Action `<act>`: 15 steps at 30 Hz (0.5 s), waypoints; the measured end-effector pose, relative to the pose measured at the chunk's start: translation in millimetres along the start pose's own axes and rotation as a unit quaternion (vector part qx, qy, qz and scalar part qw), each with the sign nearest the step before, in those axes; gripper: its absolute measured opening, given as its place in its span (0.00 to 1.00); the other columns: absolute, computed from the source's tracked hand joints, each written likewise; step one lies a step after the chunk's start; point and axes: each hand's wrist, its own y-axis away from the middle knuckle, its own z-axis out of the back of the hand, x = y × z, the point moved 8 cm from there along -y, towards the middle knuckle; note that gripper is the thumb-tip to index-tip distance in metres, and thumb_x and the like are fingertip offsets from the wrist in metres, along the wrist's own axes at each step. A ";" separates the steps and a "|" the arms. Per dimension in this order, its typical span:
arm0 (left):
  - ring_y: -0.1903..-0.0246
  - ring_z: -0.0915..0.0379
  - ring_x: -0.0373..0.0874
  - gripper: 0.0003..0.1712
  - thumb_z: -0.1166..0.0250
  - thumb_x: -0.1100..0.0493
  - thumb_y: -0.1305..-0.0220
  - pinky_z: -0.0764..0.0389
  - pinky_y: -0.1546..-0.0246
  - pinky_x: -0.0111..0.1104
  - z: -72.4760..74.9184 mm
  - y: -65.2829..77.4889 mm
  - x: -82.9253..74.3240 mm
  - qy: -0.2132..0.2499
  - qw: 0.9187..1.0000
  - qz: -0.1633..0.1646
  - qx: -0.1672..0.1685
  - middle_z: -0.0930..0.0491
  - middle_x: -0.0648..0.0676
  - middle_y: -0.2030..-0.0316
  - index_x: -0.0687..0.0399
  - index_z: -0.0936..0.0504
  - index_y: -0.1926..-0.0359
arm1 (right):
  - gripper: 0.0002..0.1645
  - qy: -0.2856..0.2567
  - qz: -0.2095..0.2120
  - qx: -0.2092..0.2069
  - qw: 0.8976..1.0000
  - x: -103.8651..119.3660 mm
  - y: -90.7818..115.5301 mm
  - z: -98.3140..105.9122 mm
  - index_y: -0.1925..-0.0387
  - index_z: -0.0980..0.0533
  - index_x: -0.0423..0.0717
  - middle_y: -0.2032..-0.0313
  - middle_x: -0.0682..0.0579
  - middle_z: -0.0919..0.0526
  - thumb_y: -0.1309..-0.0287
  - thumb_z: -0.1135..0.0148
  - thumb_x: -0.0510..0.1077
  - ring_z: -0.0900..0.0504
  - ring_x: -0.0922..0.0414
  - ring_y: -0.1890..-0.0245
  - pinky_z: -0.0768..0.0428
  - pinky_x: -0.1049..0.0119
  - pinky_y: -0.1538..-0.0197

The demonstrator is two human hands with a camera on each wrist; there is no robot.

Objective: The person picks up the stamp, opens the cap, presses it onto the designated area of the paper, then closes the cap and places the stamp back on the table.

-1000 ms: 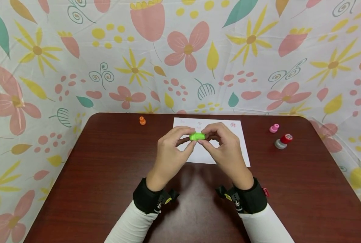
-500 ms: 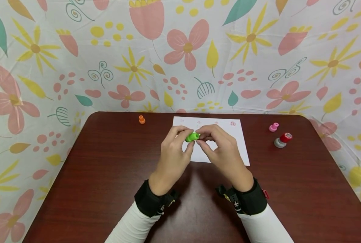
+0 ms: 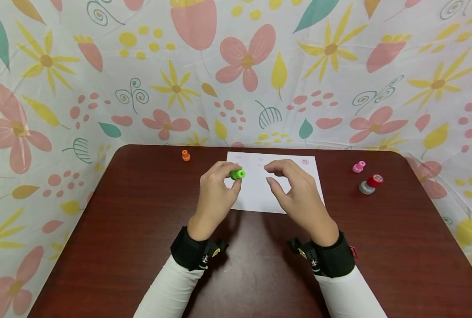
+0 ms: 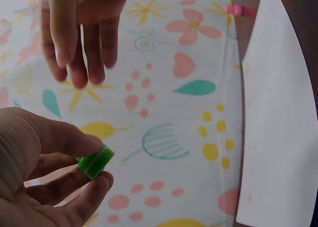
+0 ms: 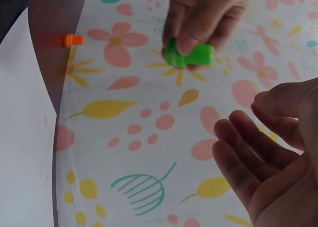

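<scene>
Over the white paper (image 3: pixel 259 201), my left hand (image 3: pixel 216 192) pinches a small bright green stamp (image 3: pixel 238 174) between thumb and fingers. In the right wrist view the green stamp (image 5: pixel 198 55) lies sideways in that grip, its knob-like handle and wider base both showing. My right hand (image 3: pixel 301 194) is held to the right of it, apart from the stamp. Its thumb and fingers are spread and bent slightly, with nothing between them. Small printed marks, among them a round red one, show along the paper's far edge; the left hand covers part of the sheet.
An orange stamp (image 3: pixel 186 155) stands at the table's far left. Towards the right are a pink stamp (image 3: pixel 359 167) and a larger red and grey stamp (image 3: pixel 371 184). A flowered cloth (image 3: pixel 243 106) hangs behind the dark wooden table (image 3: pixel 140 212).
The right hand's fingers have let go of the green stamp and opened. My left hand has moved left with the stamp, so a gap now lies between the hands.
</scene>
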 end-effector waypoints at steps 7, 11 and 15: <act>0.64 0.18 0.50 0.09 0.29 0.72 0.41 0.17 0.61 0.37 4.5 -9.3 29.4 -0.007 0.999 0.031 0.012 0.14 0.56 0.60 0.59 0.12 0.59 | 0.15 0.021 -0.017 0.027 0.999 -13.0 1.9 -1.1 0.49 0.20 0.42 0.53 0.50 0.14 0.37 0.31 0.34 0.17 0.54 0.52 0.19 0.61 0.45; 0.64 0.16 0.48 0.07 0.30 0.71 0.39 0.13 0.60 0.38 4.9 -17.0 48.7 -0.006 0.998 0.051 0.024 0.14 0.57 0.60 0.60 0.12 0.59 | 0.16 0.037 -0.018 0.044 0.998 -20.5 2.5 2.1 0.48 0.20 0.41 0.53 0.49 0.15 0.37 0.31 0.33 0.17 0.52 0.52 0.19 0.58 0.46; 0.65 0.17 0.50 0.05 0.30 0.70 0.38 0.14 0.61 0.39 0.8 -25.7 67.9 -0.027 0.997 0.054 0.040 0.15 0.58 0.63 0.61 0.14 0.61 | 0.16 0.053 -0.007 0.054 0.997 -27.4 2.3 8.8 0.49 0.20 0.39 0.53 0.48 0.14 0.39 0.30 0.32 0.17 0.51 0.52 0.19 0.56 0.47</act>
